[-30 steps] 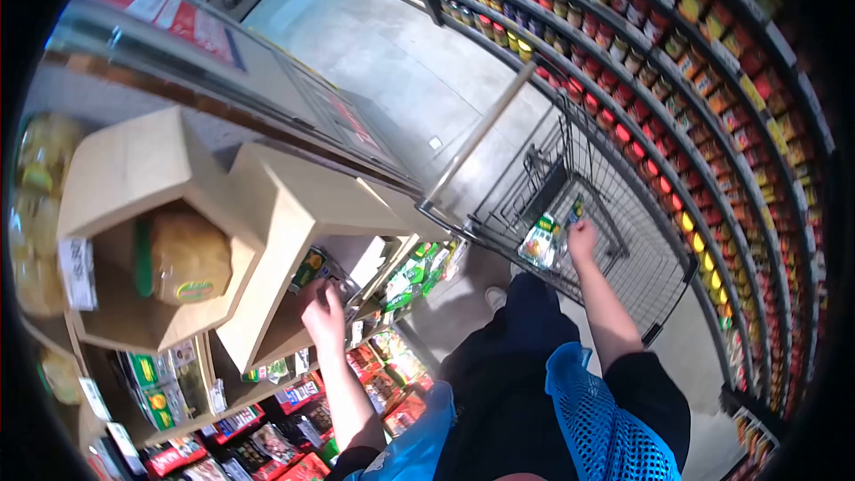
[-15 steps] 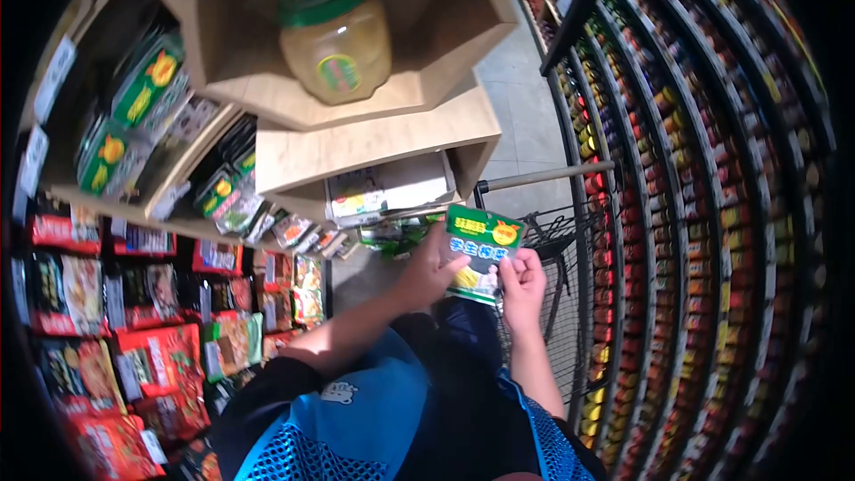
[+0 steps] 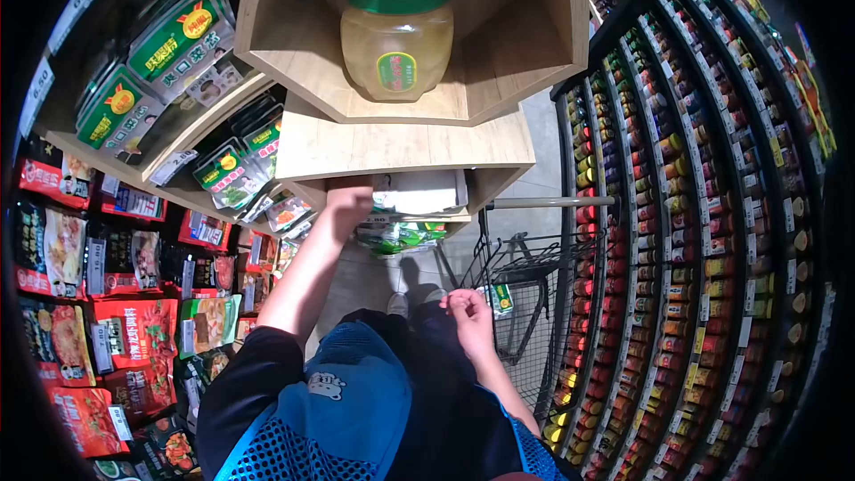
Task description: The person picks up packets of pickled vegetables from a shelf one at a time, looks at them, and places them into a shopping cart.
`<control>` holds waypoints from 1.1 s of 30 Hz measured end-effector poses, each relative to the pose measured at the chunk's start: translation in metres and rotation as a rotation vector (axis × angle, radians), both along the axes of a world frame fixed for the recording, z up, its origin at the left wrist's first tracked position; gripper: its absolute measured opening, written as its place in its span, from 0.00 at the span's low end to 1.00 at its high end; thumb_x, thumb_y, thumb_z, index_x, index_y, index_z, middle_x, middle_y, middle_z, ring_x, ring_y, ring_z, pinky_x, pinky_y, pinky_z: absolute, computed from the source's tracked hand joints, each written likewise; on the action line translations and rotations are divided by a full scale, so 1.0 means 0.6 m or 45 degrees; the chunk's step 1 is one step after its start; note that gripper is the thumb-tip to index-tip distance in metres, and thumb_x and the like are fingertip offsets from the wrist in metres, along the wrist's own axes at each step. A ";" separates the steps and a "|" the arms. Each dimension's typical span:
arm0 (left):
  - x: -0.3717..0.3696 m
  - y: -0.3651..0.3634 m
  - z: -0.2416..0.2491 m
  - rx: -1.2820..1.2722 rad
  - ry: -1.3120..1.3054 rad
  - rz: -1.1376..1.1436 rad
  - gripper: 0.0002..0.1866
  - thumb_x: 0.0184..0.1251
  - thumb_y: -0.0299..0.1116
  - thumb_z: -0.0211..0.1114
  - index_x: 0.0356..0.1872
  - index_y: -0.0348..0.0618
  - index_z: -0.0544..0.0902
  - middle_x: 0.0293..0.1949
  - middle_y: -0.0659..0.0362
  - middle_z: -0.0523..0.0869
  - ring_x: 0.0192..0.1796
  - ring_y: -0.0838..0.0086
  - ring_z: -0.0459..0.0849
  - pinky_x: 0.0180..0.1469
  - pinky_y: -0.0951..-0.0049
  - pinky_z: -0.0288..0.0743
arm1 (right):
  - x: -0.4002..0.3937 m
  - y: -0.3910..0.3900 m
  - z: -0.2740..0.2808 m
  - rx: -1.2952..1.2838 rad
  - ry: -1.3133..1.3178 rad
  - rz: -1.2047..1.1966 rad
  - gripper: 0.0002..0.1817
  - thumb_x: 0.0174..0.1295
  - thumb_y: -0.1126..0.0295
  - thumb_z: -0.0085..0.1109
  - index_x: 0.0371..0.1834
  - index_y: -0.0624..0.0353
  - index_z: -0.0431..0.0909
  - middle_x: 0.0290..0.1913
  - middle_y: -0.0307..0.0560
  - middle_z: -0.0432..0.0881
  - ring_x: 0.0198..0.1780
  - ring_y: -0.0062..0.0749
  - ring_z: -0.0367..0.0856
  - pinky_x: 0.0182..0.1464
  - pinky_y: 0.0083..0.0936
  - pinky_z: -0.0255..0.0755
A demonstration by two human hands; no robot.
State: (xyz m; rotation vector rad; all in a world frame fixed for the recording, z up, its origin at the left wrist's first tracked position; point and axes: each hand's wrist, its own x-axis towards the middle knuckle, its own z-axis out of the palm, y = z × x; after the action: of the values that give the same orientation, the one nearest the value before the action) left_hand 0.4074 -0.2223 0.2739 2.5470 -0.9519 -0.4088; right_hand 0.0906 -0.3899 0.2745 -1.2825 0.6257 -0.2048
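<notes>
Pale-wood cubby (image 3: 401, 147), open front: L hand (image 3: 347, 207) is at its mouth, L side, fingers blurred & partly in shade; can't tell if they grip anything. White box (image 3: 427, 191) sits inside cubby, just R of L hand. Green packs (image 3: 401, 239) are below, nr same hand. R hand (image 3: 470, 321) is lower, well apart from L, fingers bent in w/ thumb close, narrow gap; can't tell if anything's pinched. Green-white packet (image 3: 500, 299) lies at near end of wire cart (image 3: 540, 347), just beyond R hand & to its R, apart from fingers. Above cubby: hex. wood box (image 3: 525, 80) w/ green-lidded jar (image 3: 397, 43) upright. Far L: red pouches (image 3: 134, 330) in rows. Far R: long shelves (image 3: 663, 240) of small jars.
</notes>
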 end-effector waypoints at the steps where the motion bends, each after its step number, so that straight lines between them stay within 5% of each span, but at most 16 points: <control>1: 0.003 -0.011 -0.035 -0.176 -0.347 -0.057 0.14 0.59 0.32 0.57 0.46 0.45 0.84 0.45 0.50 0.85 0.49 0.57 0.83 0.51 0.60 0.76 | -0.002 0.003 -0.003 -0.018 -0.011 -0.007 0.05 0.71 0.73 0.54 0.44 0.63 0.77 0.38 0.43 0.84 0.39 0.23 0.81 0.45 0.19 0.74; 2: 0.006 -0.021 -0.070 -0.320 -0.731 -0.072 0.15 0.62 0.32 0.55 0.47 0.47 0.84 0.51 0.49 0.84 0.52 0.54 0.82 0.55 0.58 0.75 | -0.003 0.002 -0.002 -0.054 0.010 0.011 0.06 0.71 0.72 0.53 0.44 0.63 0.77 0.38 0.42 0.84 0.40 0.21 0.81 0.46 0.18 0.73; 6: -0.019 -0.049 0.049 0.325 -0.325 0.024 0.18 0.62 0.30 0.53 0.52 0.42 0.81 0.53 0.44 0.82 0.58 0.50 0.79 0.60 0.57 0.72 | -0.019 -0.038 -0.035 -0.279 0.045 -0.054 0.07 0.72 0.71 0.54 0.42 0.63 0.78 0.38 0.39 0.83 0.41 0.18 0.78 0.46 0.16 0.71; 9: -0.026 -0.058 0.073 0.393 -0.479 -0.007 0.18 0.61 0.31 0.54 0.51 0.39 0.81 0.53 0.41 0.81 0.58 0.48 0.78 0.61 0.56 0.72 | -0.044 -0.108 -0.082 -0.312 0.173 -0.292 0.10 0.73 0.69 0.52 0.36 0.63 0.79 0.36 0.39 0.82 0.39 0.20 0.78 0.45 0.19 0.72; 11: -0.030 -0.072 0.093 0.394 -0.373 0.051 0.17 0.59 0.31 0.56 0.48 0.37 0.82 0.51 0.40 0.81 0.55 0.47 0.80 0.58 0.55 0.74 | -0.085 -0.176 -0.177 -0.589 0.241 -0.483 0.12 0.73 0.68 0.52 0.35 0.65 0.79 0.34 0.42 0.82 0.38 0.21 0.78 0.44 0.22 0.72; 14: -0.040 -0.107 0.134 0.683 -0.052 0.079 0.20 0.68 0.36 0.52 0.57 0.41 0.78 0.58 0.42 0.78 0.60 0.50 0.77 0.62 0.57 0.71 | -0.149 -0.256 -0.335 -0.683 0.633 -0.801 0.09 0.68 0.69 0.55 0.37 0.64 0.80 0.29 0.42 0.81 0.35 0.21 0.78 0.41 0.20 0.72; 18: -0.022 -0.089 0.083 0.514 -0.263 0.061 0.14 0.67 0.38 0.55 0.46 0.42 0.82 0.42 0.43 0.84 0.45 0.48 0.83 0.48 0.53 0.76 | -0.232 -0.300 -0.568 -0.480 1.253 -0.759 0.16 0.55 0.65 0.60 0.39 0.70 0.82 0.35 0.62 0.85 0.43 0.48 0.85 0.45 0.37 0.76; 21: -0.005 -0.077 0.066 0.405 -0.369 -0.042 0.12 0.65 0.35 0.56 0.41 0.40 0.83 0.37 0.41 0.84 0.40 0.47 0.84 0.43 0.53 0.76 | -0.259 -0.291 -0.702 -0.098 1.399 -0.616 0.20 0.51 0.67 0.59 0.43 0.72 0.81 0.42 0.65 0.85 0.50 0.52 0.84 0.50 0.39 0.76; 24: -0.009 -0.095 0.071 0.514 -0.418 -0.039 0.12 0.65 0.33 0.55 0.40 0.37 0.83 0.36 0.40 0.84 0.40 0.46 0.84 0.43 0.54 0.76 | -0.215 -0.272 -0.676 0.231 1.392 -0.655 0.23 0.50 0.68 0.59 0.47 0.73 0.80 0.49 0.67 0.83 0.54 0.54 0.82 0.55 0.37 0.75; 27: -0.027 -0.119 0.079 0.526 -0.392 0.006 0.11 0.66 0.32 0.55 0.38 0.37 0.82 0.34 0.39 0.84 0.39 0.46 0.84 0.41 0.54 0.77 | -0.188 -0.251 -0.769 0.146 1.390 -0.639 0.20 0.53 0.70 0.56 0.46 0.74 0.81 0.50 0.64 0.83 0.51 0.47 0.83 0.48 0.37 0.77; 30: -0.015 -0.098 0.055 0.421 -0.489 -0.037 0.09 0.65 0.31 0.55 0.36 0.37 0.81 0.32 0.39 0.83 0.38 0.46 0.84 0.39 0.53 0.76 | -0.153 -0.266 -0.725 -0.021 1.704 -0.427 0.19 0.53 0.69 0.59 0.46 0.70 0.82 0.49 0.62 0.84 0.52 0.49 0.84 0.49 0.37 0.80; 33: -0.017 -0.100 0.057 0.619 -0.356 0.065 0.12 0.64 0.28 0.53 0.44 0.36 0.79 0.41 0.39 0.83 0.45 0.44 0.82 0.48 0.50 0.75 | -0.147 -0.267 -0.662 -0.186 1.777 -0.319 0.18 0.54 0.66 0.62 0.44 0.67 0.83 0.47 0.61 0.85 0.47 0.50 0.87 0.47 0.38 0.81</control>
State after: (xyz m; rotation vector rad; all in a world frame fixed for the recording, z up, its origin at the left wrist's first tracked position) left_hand 0.3973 -0.2821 0.3081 3.1280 -0.9735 -0.3005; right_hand 0.0025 -0.5503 -0.1224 -1.3614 1.9803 0.5209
